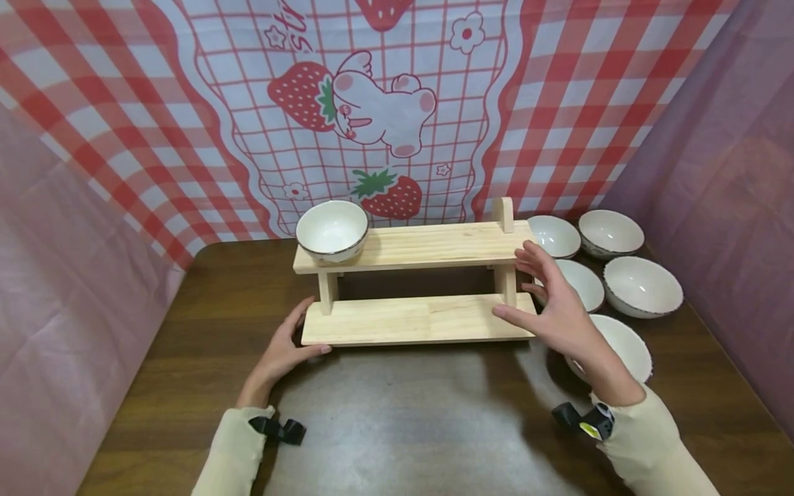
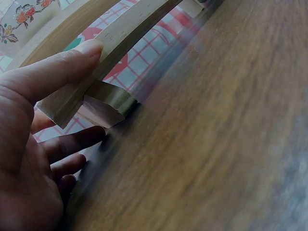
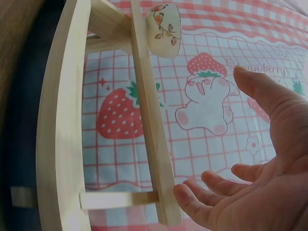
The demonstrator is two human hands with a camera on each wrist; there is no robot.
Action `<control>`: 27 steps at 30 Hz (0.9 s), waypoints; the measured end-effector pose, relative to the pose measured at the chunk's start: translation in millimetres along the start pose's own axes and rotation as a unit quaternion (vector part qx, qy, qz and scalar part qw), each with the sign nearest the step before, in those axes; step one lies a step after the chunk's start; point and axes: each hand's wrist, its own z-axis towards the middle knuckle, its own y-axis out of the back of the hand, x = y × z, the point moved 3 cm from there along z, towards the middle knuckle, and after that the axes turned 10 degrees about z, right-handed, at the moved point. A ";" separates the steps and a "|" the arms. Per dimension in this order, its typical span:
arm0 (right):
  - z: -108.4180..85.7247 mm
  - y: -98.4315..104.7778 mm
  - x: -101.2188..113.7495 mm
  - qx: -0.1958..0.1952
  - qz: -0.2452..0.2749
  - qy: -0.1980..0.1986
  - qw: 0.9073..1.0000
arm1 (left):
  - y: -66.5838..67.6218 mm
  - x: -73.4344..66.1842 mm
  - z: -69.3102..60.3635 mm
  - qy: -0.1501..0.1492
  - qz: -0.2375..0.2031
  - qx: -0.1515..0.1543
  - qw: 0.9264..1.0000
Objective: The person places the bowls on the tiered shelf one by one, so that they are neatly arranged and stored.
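Observation:
A two-tier wooden shelf [image 1: 384, 322] of pale wood stands on the table. On the left end of its upper board sits a white bowl [image 1: 333, 233] with a dark rim; the right wrist view shows a floral pattern on this bowl [image 3: 164, 31]. My left hand [image 1: 284, 353] grips the lower board's left end, thumb at the front edge and fingers round the side. In the left wrist view the thumb [image 2: 72, 62] lies against the board. My right hand [image 1: 561, 313] is spread beside the shelf's right end, fingertips near the upper board, its palm holding nothing.
Several white bowls [image 1: 643, 286] stand on the brown wooden table [image 1: 180, 358] to the right, some partly behind my right hand and forearm. A small upright wooden end piece [image 1: 507, 215] rises from the upper board. Behind hangs a strawberry-patterned cloth [image 1: 397, 83].

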 end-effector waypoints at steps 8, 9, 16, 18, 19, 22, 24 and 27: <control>-9.6 14.4 -7.7 -0.018 -0.046 -0.013 0.999 | 0.1 -0.8 -0.2 0.003 -0.002 0.001 1.000; -11.1 16.3 -9.1 -0.020 -0.050 -0.016 0.998 | 0.1 -0.8 -0.2 0.003 -0.002 0.001 1.000; -23.6 30.7 -21.4 -0.040 -0.066 -0.020 0.997 | 0.5 -0.7 -1.0 0.003 -0.001 -0.001 1.000; -26.9 34.7 -25.0 -0.047 -0.068 -0.022 0.996 | 0.7 -0.8 -1.3 0.005 -0.002 0.000 1.000; -28.6 36.9 -26.7 -0.051 -0.068 -0.023 0.996 | 0.8 -1.0 -1.4 0.006 -0.002 0.000 1.000; -33.2 43.7 -31.7 -0.055 -0.071 -0.024 0.996 | 0.8 -0.9 -1.3 0.009 -0.003 0.001 1.000; -36.2 48.0 -35.2 -0.056 -0.073 -0.024 0.995 | 0.5 -0.8 -0.9 0.009 -0.003 0.002 1.000; -40.6 54.0 -40.4 -0.063 -0.074 -0.021 0.995 | 0.1 -0.6 -0.3 0.008 -0.002 0.003 1.000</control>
